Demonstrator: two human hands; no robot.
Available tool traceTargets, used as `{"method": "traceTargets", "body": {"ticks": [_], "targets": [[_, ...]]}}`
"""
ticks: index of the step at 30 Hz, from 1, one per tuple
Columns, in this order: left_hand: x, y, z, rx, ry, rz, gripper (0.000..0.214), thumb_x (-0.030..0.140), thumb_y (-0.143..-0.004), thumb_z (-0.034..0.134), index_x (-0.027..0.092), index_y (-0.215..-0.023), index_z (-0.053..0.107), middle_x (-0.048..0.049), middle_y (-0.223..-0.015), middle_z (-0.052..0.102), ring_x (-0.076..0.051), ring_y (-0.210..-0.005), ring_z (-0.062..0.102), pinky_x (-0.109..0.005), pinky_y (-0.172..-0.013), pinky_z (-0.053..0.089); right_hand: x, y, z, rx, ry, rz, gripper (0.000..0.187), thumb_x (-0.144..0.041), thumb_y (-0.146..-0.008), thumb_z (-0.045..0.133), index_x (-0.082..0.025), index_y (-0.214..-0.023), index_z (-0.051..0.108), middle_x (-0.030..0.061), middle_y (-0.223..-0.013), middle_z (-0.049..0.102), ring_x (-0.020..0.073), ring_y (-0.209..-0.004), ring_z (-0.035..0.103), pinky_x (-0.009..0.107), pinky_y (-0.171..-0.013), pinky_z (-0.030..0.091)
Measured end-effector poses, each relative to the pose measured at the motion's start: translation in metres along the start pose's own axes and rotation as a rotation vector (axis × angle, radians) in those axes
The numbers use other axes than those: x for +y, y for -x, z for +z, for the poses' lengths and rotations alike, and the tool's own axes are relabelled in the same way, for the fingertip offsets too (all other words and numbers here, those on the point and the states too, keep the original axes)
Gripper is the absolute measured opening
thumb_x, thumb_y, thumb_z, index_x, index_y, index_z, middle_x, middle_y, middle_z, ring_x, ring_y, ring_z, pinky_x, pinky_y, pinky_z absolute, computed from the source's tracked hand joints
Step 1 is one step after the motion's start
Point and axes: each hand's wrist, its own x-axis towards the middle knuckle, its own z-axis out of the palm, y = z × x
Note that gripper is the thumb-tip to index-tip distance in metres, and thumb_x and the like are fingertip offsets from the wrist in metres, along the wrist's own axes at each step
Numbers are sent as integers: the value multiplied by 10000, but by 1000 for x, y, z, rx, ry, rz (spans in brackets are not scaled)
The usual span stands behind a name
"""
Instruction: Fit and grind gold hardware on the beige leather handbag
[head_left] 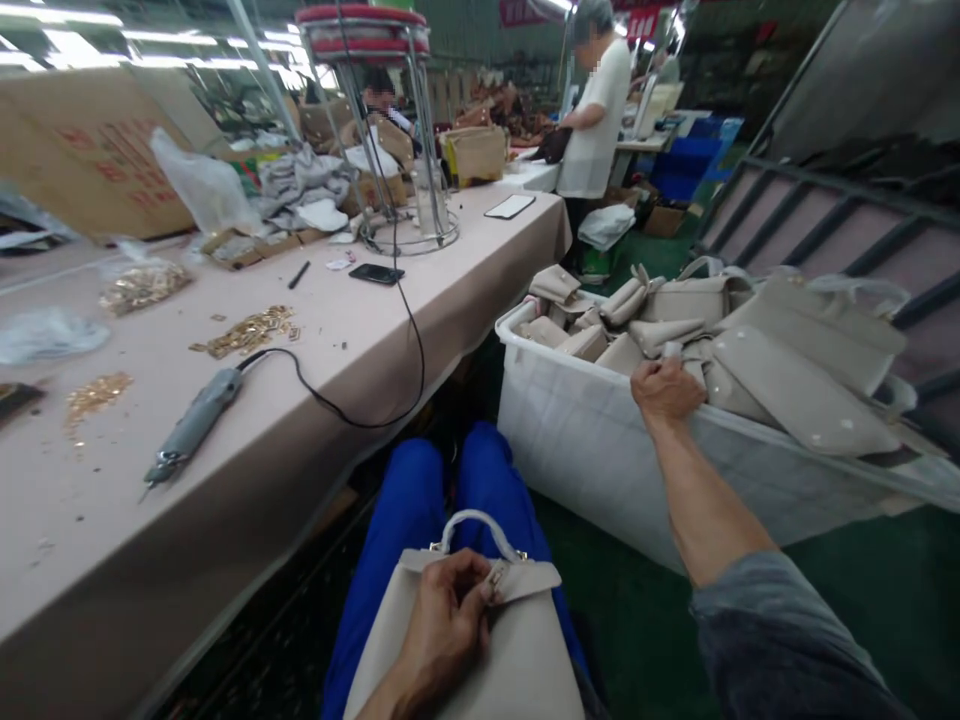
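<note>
A beige handbag (517,655) rests on my lap, its looped handle (480,518) pointing away from me. My left hand (450,610) lies over its front flap, thumb and fingers pinching the flap edge beside a small metal clasp (495,580). Out to the right, my right hand (666,388) is closed at the near rim of a white plastic bin (577,420). Something pale shows above its fingers, but what they grip I cannot make out. Beige bags (802,380) are heaped in the bin, several of them rising above its rim.
On the cloth-covered table (330,360) lie a grey electric screwdriver (195,425) with a black cord, gold metal pieces (251,330), and a phone (376,273). A metal stool (431,130) stands on it. Beyond the table's far end a person (600,110) is standing.
</note>
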Motion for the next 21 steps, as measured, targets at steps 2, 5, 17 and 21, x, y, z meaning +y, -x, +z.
{"method": "traceTargets", "body": {"ticks": [2, 5, 17, 21], "targets": [[2, 1, 0, -12, 26, -21, 183, 317, -888, 645, 142, -835, 645, -34, -735, 664, -108, -421, 540, -204, -408, 349, 3, -7, 8, -38, 1, 8, 307, -286, -910, 520, -66, -997, 716, 227, -814, 661, 251, -678, 547, 391, -660, 266], [3, -2, 0, -35, 37, -50, 212, 342, -879, 665, 138, -826, 641, -40, -734, 670, -113, -407, 543, -207, -390, 339, 5, -13, 18, -72, 11, 23, 319, -319, -902, 531, -84, -1019, 712, 209, -820, 649, 238, -677, 504, 407, -669, 233], [-12, -6, 1, -9, 87, -63, 164, 290, -778, 649, 139, -840, 630, -84, -739, 738, -111, -357, 518, -201, -341, 308, 2, -10, 22, -58, -10, 72, 334, -302, -870, 592, -64, -1052, 739, 237, -803, 627, 326, -744, 583, 425, -680, 231], [-18, 1, -3, -13, 175, -64, 213, 293, -724, 696, 141, -853, 620, -96, -751, 750, -118, -362, 535, -194, -335, 292, 0, -10, 17, -74, -12, 88, 334, -282, -864, 628, -63, -1087, 746, 254, -839, 640, 355, -809, 621, 441, -694, 251]]}}
